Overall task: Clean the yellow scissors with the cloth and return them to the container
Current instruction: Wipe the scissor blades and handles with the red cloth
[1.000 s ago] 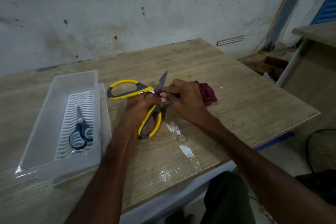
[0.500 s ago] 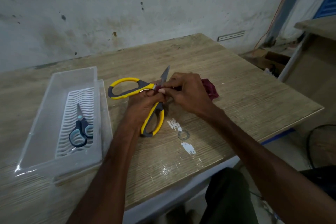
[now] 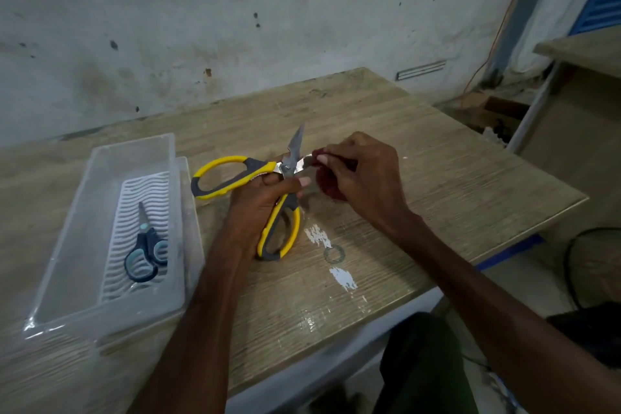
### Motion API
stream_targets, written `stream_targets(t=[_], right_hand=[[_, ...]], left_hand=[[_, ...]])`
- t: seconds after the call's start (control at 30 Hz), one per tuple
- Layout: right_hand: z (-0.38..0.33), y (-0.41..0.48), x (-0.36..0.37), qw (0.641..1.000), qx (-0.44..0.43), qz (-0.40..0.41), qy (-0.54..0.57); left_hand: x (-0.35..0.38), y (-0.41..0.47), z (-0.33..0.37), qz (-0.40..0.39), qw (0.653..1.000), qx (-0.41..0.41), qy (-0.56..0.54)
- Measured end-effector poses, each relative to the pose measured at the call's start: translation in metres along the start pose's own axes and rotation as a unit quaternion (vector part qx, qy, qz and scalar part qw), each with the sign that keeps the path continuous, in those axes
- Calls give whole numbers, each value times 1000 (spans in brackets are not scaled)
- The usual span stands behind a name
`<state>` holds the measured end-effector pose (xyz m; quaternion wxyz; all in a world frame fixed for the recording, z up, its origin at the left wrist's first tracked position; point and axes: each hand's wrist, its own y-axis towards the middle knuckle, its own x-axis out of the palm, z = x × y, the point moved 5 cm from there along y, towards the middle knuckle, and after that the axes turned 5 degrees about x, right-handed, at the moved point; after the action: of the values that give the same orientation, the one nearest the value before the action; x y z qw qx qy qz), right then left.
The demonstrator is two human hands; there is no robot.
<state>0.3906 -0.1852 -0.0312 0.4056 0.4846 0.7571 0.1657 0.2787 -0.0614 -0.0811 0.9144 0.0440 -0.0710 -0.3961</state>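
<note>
The yellow scissors (image 3: 232, 175) with grey grips are spread wide above the table's middle. One blade points up and away, the other points right. My left hand (image 3: 260, 202) grips them near the pivot. My right hand (image 3: 364, 175) pinches the dark red cloth (image 3: 327, 186) around the right-pointing blade, whose tip is hidden in the cloth. The clear plastic container (image 3: 84, 212) lies at the left, apart from both hands.
Small blue scissors (image 3: 146, 250) lie on the white ribbed insert inside the container. White paint marks (image 3: 341, 276) spot the wooden table (image 3: 453, 185) near its front edge. A wall runs behind the table; a second table surface stands at the right.
My right hand has slid the cloth outward along the right blade, leaving bare metal near the pivot. The scissors stay spread in my left hand.
</note>
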Motion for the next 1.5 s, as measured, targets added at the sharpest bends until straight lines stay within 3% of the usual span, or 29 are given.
stream_targets(t=[0.07, 0.27, 0.57, 0.73, 0.9, 1.0, 1.17, 1.3, 1.37, 1.5], right_hand=[[-8, 5, 0, 1000, 10, 14, 15], [-35, -5, 41, 994, -49, -89, -30], [-47, -21, 29, 981, -167, -76, -62], [-44, -20, 25, 970, -206, -81, -103], [-15, -6, 16, 979, -124, -49, -152], [-8, -1, 1, 995, -53, 2, -86], [-31, -21, 24, 994, -58, -60, -70], [-44, -31, 22, 985, -114, -97, -83], [-36, -18, 21, 981, -121, -82, -124], [-14, 14, 16, 994, -34, -9, -106]], left_hand=[[1, 2, 1, 6, 1000, 1, -26], [1, 3, -6, 59, 985, -82, -139], [-8, 1, -11, 130, 988, -50, -62], [-5, -3, -3, 140, 986, -54, -76], [-4, -6, 5, 136, 988, -37, -59], [-2, -5, 7, 117, 993, -7, -35], [-4, -4, -2, 130, 988, -39, -70], [-5, -5, -3, 130, 990, -46, -38], [0, -5, 1, 122, 990, -50, -39], [-2, -3, 5, 113, 993, 5, 33]])
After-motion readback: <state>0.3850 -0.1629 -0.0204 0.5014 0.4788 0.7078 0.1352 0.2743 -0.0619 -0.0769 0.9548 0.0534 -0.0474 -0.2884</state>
